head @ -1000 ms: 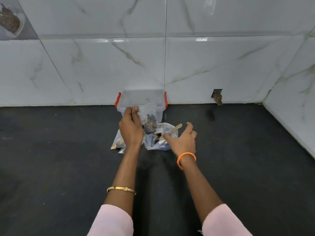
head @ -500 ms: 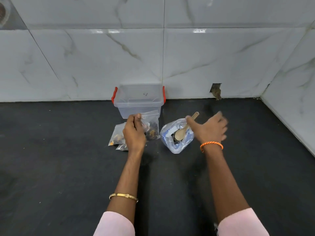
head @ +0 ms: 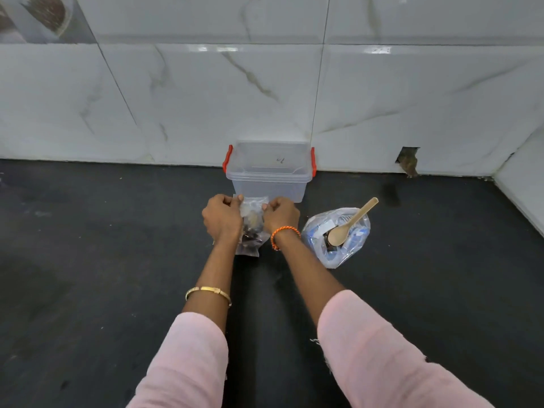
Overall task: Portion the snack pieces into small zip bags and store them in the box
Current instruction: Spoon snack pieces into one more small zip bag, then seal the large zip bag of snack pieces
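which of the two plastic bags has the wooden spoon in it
The larger clear bag lying to the right of the hands; the wooden spoon rests in it. The small zip bag is pinched between both hands.

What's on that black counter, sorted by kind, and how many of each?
Small zip bags: 1, the small zip bag held by left hand and right hand
Large plastic bags: 1
Wooden spoons: 1
Storage boxes: 1
Total: 4
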### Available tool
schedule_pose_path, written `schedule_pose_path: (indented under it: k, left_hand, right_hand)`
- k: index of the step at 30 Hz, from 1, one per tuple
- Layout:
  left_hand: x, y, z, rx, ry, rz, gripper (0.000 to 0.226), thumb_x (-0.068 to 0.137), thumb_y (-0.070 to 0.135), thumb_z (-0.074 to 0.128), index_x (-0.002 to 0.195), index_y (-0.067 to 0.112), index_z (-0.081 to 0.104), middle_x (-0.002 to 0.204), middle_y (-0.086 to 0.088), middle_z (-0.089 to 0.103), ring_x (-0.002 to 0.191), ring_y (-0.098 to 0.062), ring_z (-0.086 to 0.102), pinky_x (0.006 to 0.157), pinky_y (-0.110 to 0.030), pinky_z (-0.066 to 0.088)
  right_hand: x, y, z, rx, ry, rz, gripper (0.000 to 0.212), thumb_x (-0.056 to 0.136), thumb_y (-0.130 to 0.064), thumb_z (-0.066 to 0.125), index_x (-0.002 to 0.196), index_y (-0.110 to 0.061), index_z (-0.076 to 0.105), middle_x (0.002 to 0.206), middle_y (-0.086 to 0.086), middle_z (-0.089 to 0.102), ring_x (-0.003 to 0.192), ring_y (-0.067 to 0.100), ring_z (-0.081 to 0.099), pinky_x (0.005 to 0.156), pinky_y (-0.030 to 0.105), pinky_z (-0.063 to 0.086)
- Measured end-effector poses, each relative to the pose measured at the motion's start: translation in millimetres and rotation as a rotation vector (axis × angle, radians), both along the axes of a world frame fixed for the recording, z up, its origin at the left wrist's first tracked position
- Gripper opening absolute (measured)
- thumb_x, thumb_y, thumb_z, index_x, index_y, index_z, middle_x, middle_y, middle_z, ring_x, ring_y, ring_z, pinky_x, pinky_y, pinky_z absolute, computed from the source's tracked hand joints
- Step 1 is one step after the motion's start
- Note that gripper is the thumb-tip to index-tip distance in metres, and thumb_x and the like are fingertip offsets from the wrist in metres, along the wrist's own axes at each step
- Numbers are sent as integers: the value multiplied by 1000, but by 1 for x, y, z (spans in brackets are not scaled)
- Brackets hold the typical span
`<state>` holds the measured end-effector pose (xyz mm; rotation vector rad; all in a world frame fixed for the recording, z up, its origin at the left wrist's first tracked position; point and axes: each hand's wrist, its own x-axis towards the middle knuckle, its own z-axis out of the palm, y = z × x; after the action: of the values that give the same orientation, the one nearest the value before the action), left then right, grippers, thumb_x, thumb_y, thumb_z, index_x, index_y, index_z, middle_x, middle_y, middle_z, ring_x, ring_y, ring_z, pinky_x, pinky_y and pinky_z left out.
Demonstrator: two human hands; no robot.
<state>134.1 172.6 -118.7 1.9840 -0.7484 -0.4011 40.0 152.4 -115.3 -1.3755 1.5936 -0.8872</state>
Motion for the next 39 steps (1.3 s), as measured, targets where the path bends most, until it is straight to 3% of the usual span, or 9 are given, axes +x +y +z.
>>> schedule_pose_path:
  k: [4, 11, 15, 17, 19, 22, 26, 29, 39]
  left_hand:
    - [4, 1, -24, 198, -97, -13, 21, 86, 34, 66, 89, 13, 68, 97, -8, 70, 92, -28, 63, 71, -31, 44]
    - [0, -1, -26, 231, -278, -1, 27, 86, 31, 67, 106, 13, 62, 113, -8, 57, 99, -28, 59, 76, -37, 45]
    - [-17, -6, 4, 6, -320, 4, 23, 87, 26, 63, 107, 14, 63, 113, -6, 58, 101, -23, 57, 78, -36, 47]
    - [-38, -10, 22, -134, -206, -135, 17, 87, 23, 59, 101, 15, 66, 104, 0, 64, 95, -17, 60, 76, -26, 44]
    - [-67, -14, 33, -153, -106, -391, 16, 86, 25, 61, 98, 17, 67, 97, 4, 66, 91, -13, 61, 76, -22, 42]
    - [-104, -20, 24, 52, -133, -781, 40, 74, 41, 66, 111, 26, 66, 110, 2, 64, 103, -15, 58, 91, -30, 46]
    - [-133, -13, 13, 161, -211, -1016, 44, 74, 39, 59, 117, 32, 63, 115, 5, 67, 108, -17, 59, 95, -33, 44]
    - [-136, -10, 17, 157, -242, -1043, 36, 83, 18, 59, 118, 26, 64, 114, 3, 68, 105, -19, 61, 87, -28, 44]
    - [-107, -20, 22, 204, -219, -1044, 39, 83, -3, 56, 119, 12, 63, 113, -8, 66, 99, -20, 61, 83, -26, 43]
  right_hand:
    - [14, 4, -28, 19, 119, -12, 17, 92, -4, 50, 100, 5, 62, 110, 22, 63, 91, 28, 59, 75, 28, 44]
    - [-2, 1, -23, -5, 140, 22, 25, 91, -20, 59, 102, 1, 65, 107, 17, 67, 96, 29, 61, 83, 31, 47]
    - [-45, 6, 38, -255, 69, -102, 15, 88, -15, 59, 94, -7, 70, 94, 10, 71, 91, 23, 64, 80, 19, 42]
    - [-82, 13, 69, -425, 121, -203, 15, 84, -12, 59, 93, -11, 70, 93, 7, 71, 89, 21, 63, 81, 17, 42]
    - [-124, 18, 82, -494, 256, -244, 19, 82, -15, 62, 99, -13, 68, 104, 9, 65, 98, 26, 59, 89, 29, 45]
    - [-170, 17, 65, -236, 536, -171, 33, 82, -22, 68, 114, -18, 63, 123, 11, 48, 111, 29, 47, 94, 37, 41]
    - [-186, 17, 34, -275, 289, -140, 16, 83, -2, 65, 90, -15, 68, 88, 8, 62, 70, 12, 56, 71, 27, 52]
    - [-187, 21, 33, -330, 160, -149, 9, 86, -4, 64, 88, -9, 70, 80, 7, 67, 74, 17, 64, 73, 29, 57]
    - [-241, 53, 53, -573, -330, -451, 16, 92, -6, 58, 85, -20, 61, 78, 2, 65, 69, 11, 69, 67, 24, 59]
